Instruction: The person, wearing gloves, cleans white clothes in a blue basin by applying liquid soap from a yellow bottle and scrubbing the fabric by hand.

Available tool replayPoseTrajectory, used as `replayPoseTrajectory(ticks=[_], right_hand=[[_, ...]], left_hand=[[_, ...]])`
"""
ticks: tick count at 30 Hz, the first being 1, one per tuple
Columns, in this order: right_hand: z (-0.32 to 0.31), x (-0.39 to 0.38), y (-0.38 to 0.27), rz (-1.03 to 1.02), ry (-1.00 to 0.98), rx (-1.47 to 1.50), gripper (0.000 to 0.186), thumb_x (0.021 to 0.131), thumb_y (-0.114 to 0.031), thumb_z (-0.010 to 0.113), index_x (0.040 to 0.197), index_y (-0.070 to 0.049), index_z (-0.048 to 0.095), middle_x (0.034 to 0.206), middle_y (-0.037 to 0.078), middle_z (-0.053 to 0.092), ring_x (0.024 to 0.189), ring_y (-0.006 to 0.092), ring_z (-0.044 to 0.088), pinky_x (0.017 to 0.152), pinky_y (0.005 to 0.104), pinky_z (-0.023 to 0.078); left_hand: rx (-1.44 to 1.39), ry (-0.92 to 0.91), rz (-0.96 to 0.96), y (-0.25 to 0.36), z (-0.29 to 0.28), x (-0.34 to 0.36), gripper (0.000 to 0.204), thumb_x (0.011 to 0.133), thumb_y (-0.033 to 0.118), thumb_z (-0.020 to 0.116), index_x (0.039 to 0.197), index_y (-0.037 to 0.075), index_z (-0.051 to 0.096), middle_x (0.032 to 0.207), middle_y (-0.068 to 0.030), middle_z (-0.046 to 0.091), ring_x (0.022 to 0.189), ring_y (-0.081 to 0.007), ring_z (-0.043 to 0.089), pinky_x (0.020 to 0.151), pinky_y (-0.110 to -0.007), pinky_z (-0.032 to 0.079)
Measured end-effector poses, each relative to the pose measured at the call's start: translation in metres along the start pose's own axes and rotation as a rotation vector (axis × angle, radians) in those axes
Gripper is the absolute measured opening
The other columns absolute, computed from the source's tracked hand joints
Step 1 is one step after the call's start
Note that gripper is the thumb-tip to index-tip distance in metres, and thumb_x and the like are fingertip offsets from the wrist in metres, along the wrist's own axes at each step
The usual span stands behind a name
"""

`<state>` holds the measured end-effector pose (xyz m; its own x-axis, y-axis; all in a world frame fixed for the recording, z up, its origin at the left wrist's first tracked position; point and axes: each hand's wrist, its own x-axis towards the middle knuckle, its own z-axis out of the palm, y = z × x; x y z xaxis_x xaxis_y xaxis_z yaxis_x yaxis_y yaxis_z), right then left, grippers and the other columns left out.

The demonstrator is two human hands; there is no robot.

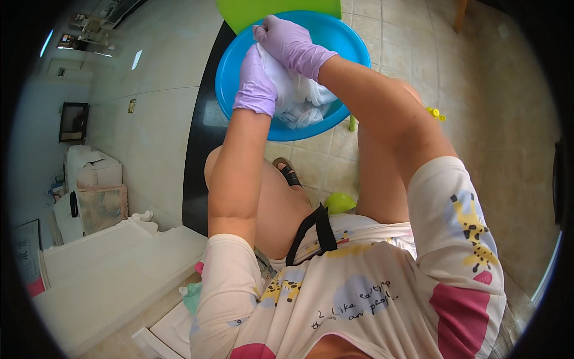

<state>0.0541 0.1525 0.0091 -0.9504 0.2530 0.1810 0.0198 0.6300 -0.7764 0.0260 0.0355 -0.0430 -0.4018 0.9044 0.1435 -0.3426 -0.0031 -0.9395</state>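
A wet white cloth (304, 96) lies bunched in a round blue basin (353, 54), its upper part drawn up between my hands. My left hand (256, 84), in a purple glove, is closed on the cloth near the basin's left side. Higher up, my right hand (290, 43), in a matching glove, grips the cloth's upper end with fingers curled. The two hands are close together over the basin. The fingertips of my left hand are hidden from this view.
The basin rests by a bright green chair (239, 11) on a tiled floor. A black strip (200, 131) runs along the left. At lower left stands a white piece of furniture (113, 263); a cushioned sofa (98, 191) is farther back. Small yellow items (436, 113) lie right of my knee.
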Motion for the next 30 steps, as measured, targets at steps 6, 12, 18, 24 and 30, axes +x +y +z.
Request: replayPoseTrajectory(ticks=[6, 12, 18, 24, 30], right_hand=[[0.033, -0.063, -0.066, -0.331, -0.139, -0.036, 0.034, 0.088, -0.041, 0.050, 0.093, -0.009, 0.056, 0.080, 0.016, 0.065, 0.078, 0.0365, 0.062, 0.072, 0.0433, 0.049], [-0.006, -0.008, -0.004, 0.018, -0.048, -0.005, 0.041, 0.089, -0.043, 0.048, 0.097, -0.004, 0.058, 0.085, 0.018, 0.064, 0.082, 0.0340, 0.063, 0.076, 0.0409, 0.048], [0.030, -0.063, -0.103, -0.406, -0.122, -0.047, 0.032, 0.086, -0.043, 0.052, 0.092, -0.012, 0.056, 0.074, 0.017, 0.064, 0.070, 0.0355, 0.063, 0.065, 0.0432, 0.051], [0.001, -0.022, -0.038, -0.030, -0.065, -0.082, 0.039, 0.090, -0.042, 0.047, 0.100, -0.007, 0.060, 0.087, 0.014, 0.066, 0.087, 0.0316, 0.063, 0.077, 0.0378, 0.048], [0.011, -0.053, -0.065, -0.324, -0.183, -0.160, 0.036, 0.085, -0.046, 0.053, 0.092, -0.012, 0.061, 0.082, 0.016, 0.065, 0.082, 0.0327, 0.063, 0.075, 0.0388, 0.050]], left_hand=[[2.273, -0.481, 0.134, 0.058, 0.066, -0.051, 0.024, 0.092, 0.030, 0.041, 0.097, 0.010, 0.054, 0.101, -0.0097, 0.058, 0.096, -0.0216, 0.054, 0.082, -0.035, 0.044], [1.844, 0.199, 0.543, 0.009, 0.002, 0.006, 0.035, 0.095, 0.032, 0.036, 0.118, 0.009, 0.048, 0.116, -0.0102, 0.054, 0.109, -0.0196, 0.050, 0.096, -0.032, 0.038], [2.269, -0.572, 0.249, 0.072, 0.116, -0.105, 0.034, 0.095, 0.042, 0.032, 0.096, 0.012, 0.049, 0.099, -0.0102, 0.056, 0.095, -0.0213, 0.055, 0.088, -0.037, 0.043], [1.659, 0.040, 0.489, 0.006, 0.018, -0.021, 0.034, 0.096, 0.033, 0.034, 0.113, 0.009, 0.051, 0.114, -0.0086, 0.055, 0.103, -0.0203, 0.051, 0.092, -0.034, 0.041], [1.734, -0.218, 0.245, 0.037, 0.035, -0.050, 0.039, 0.095, 0.044, 0.030, 0.102, 0.010, 0.047, 0.107, -0.0089, 0.053, 0.102, -0.0248, 0.051, 0.093, -0.038, 0.039]])
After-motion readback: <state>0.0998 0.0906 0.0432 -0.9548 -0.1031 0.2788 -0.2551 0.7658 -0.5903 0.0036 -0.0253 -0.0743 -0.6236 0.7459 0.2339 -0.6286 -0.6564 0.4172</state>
